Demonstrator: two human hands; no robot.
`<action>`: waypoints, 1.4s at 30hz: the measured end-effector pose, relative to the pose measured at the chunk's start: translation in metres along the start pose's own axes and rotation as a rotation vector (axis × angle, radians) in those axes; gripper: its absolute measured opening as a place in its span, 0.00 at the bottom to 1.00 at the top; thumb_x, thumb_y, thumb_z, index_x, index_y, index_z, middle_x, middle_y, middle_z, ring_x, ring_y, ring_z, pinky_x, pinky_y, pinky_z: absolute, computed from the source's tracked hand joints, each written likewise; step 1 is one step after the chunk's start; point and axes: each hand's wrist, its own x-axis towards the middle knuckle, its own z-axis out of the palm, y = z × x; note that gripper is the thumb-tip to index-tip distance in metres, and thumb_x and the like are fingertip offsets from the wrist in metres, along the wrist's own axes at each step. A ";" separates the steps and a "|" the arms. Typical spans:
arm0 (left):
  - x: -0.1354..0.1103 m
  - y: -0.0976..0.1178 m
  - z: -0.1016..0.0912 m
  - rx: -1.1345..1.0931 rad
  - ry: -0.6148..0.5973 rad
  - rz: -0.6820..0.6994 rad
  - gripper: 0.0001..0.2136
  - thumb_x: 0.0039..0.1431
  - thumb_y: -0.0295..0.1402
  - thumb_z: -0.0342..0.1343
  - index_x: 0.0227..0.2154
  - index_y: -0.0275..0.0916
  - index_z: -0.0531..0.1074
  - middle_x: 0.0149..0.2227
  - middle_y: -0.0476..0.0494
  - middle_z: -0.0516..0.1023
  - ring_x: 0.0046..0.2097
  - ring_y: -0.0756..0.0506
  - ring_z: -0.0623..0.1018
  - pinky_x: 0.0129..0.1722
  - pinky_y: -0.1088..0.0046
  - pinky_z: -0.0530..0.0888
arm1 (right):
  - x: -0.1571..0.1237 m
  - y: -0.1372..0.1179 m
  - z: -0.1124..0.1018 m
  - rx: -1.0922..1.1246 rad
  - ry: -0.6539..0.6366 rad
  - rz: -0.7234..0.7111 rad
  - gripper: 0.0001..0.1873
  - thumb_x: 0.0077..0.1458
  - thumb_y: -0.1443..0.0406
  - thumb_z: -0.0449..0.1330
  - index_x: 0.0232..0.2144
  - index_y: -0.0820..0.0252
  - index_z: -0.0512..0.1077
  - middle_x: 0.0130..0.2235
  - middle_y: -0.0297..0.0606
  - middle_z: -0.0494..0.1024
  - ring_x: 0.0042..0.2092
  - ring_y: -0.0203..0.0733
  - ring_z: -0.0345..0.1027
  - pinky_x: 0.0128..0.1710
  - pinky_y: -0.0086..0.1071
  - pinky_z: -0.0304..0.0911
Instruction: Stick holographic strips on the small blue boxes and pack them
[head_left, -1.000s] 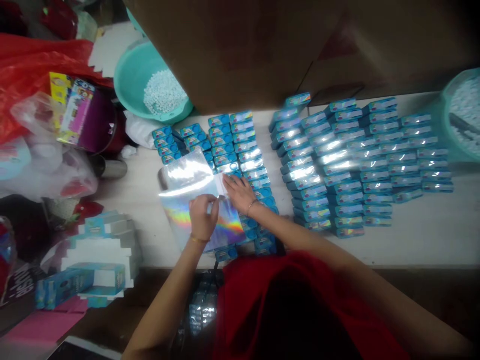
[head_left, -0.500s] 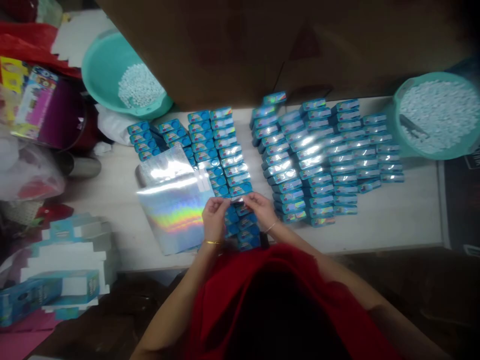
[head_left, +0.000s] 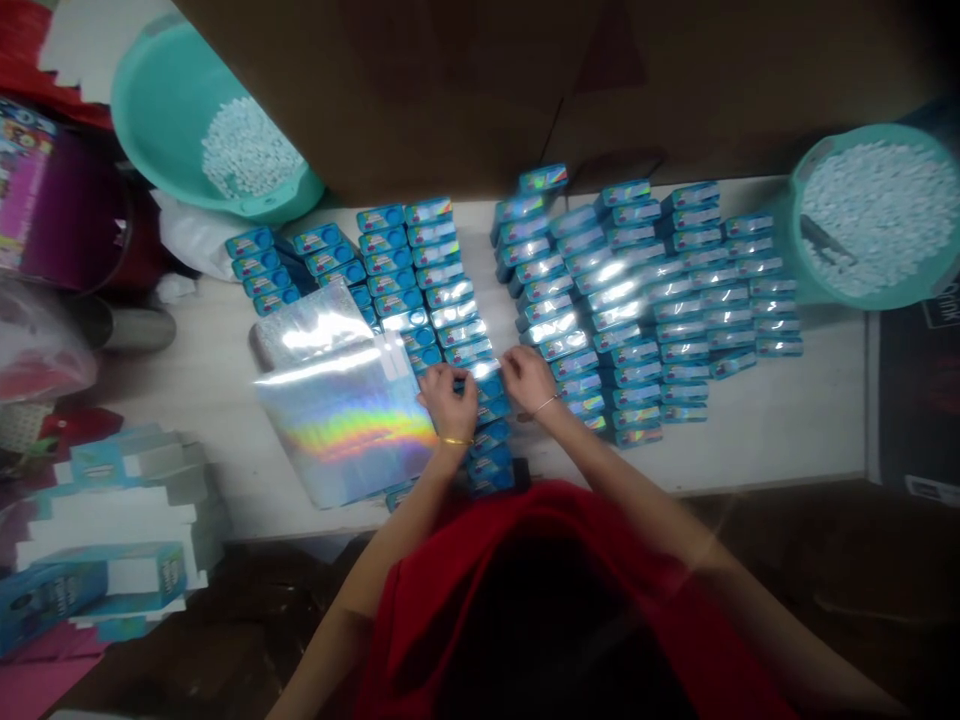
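Note:
Small blue boxes (head_left: 399,277) stand in close rows on the table, several carrying a shiny strip on top. My left hand (head_left: 450,402) and my right hand (head_left: 529,382) meet over one box in the row nearest me. Between them a small shiny sticker (head_left: 484,369) lies along the box top. The fingers of both hands are closed at its ends, left and right; blur hides the exact grip. Left of my left hand lies a silvery rainbow-sheened sheet (head_left: 352,420), overlapping some boxes.
More blue boxes (head_left: 626,355) fill the table's right side. A green basin (head_left: 799,250) of small white pieces stands far right, with another green basin (head_left: 142,120) back left. Flattened cartons (head_left: 120,510) are piled lower left. A brown cardboard wall (head_left: 480,100) closes off the back.
Both hands have moved forward, bringing the shiny sticker down onto a box top. The left hand is now more curled. The view has shifted slightly.

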 end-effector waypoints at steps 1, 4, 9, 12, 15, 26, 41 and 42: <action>0.000 0.000 0.001 0.026 -0.011 0.006 0.04 0.55 0.34 0.56 0.27 0.40 0.72 0.39 0.42 0.72 0.45 0.40 0.69 0.44 0.60 0.63 | 0.001 0.002 0.003 -0.013 0.000 -0.005 0.12 0.59 0.63 0.49 0.28 0.59 0.68 0.32 0.42 0.71 0.35 0.45 0.65 0.39 0.35 0.61; 0.003 0.001 0.004 0.090 -0.041 0.018 0.05 0.55 0.34 0.55 0.27 0.40 0.71 0.40 0.41 0.71 0.45 0.38 0.69 0.43 0.59 0.62 | 0.001 0.008 0.012 -0.004 -0.017 -0.005 0.12 0.60 0.63 0.49 0.29 0.60 0.70 0.32 0.43 0.72 0.37 0.46 0.66 0.40 0.35 0.62; 0.005 -0.003 -0.004 0.113 -0.046 0.049 0.09 0.57 0.35 0.53 0.38 0.39 0.72 0.43 0.38 0.71 0.47 0.37 0.69 0.44 0.58 0.63 | -0.007 0.013 0.021 0.102 0.048 0.073 0.16 0.59 0.65 0.48 0.45 0.66 0.70 0.35 0.43 0.72 0.39 0.46 0.66 0.43 0.37 0.64; -0.001 -0.007 -0.012 0.167 -0.103 0.186 0.14 0.61 0.31 0.47 0.48 0.41 0.71 0.48 0.36 0.71 0.49 0.36 0.68 0.44 0.57 0.62 | -0.019 0.013 0.023 0.185 0.094 0.058 0.21 0.59 0.68 0.44 0.51 0.65 0.69 0.38 0.43 0.69 0.41 0.44 0.66 0.44 0.36 0.64; -0.010 -0.011 -0.014 0.279 -0.222 0.311 0.18 0.61 0.27 0.45 0.51 0.45 0.70 0.56 0.35 0.68 0.51 0.34 0.67 0.44 0.54 0.62 | -0.027 0.014 0.025 0.222 -0.008 0.000 0.23 0.59 0.70 0.43 0.50 0.63 0.71 0.36 0.40 0.66 0.40 0.41 0.66 0.43 0.34 0.64; 0.076 -0.055 -0.087 0.089 -0.027 0.377 0.13 0.62 0.30 0.44 0.46 0.37 0.69 0.43 0.36 0.74 0.46 0.41 0.72 0.47 0.62 0.67 | -0.008 -0.064 0.013 -0.125 -0.096 -0.214 0.24 0.62 0.67 0.44 0.59 0.64 0.62 0.55 0.50 0.67 0.55 0.53 0.57 0.54 0.45 0.55; 0.121 -0.105 -0.109 0.498 -0.235 0.540 0.11 0.62 0.30 0.45 0.40 0.43 0.73 0.40 0.38 0.73 0.43 0.40 0.70 0.41 0.63 0.64 | 0.025 -0.121 0.091 -0.307 -0.333 -0.394 0.25 0.62 0.66 0.50 0.61 0.65 0.57 0.66 0.47 0.52 0.63 0.57 0.47 0.58 0.52 0.49; 0.119 -0.107 -0.109 0.490 -0.234 0.542 0.11 0.62 0.31 0.46 0.41 0.43 0.73 0.42 0.38 0.73 0.44 0.39 0.70 0.42 0.62 0.64 | 0.025 -0.122 0.091 -0.306 -0.336 -0.394 0.25 0.62 0.65 0.50 0.61 0.65 0.57 0.66 0.46 0.52 0.63 0.56 0.47 0.58 0.52 0.49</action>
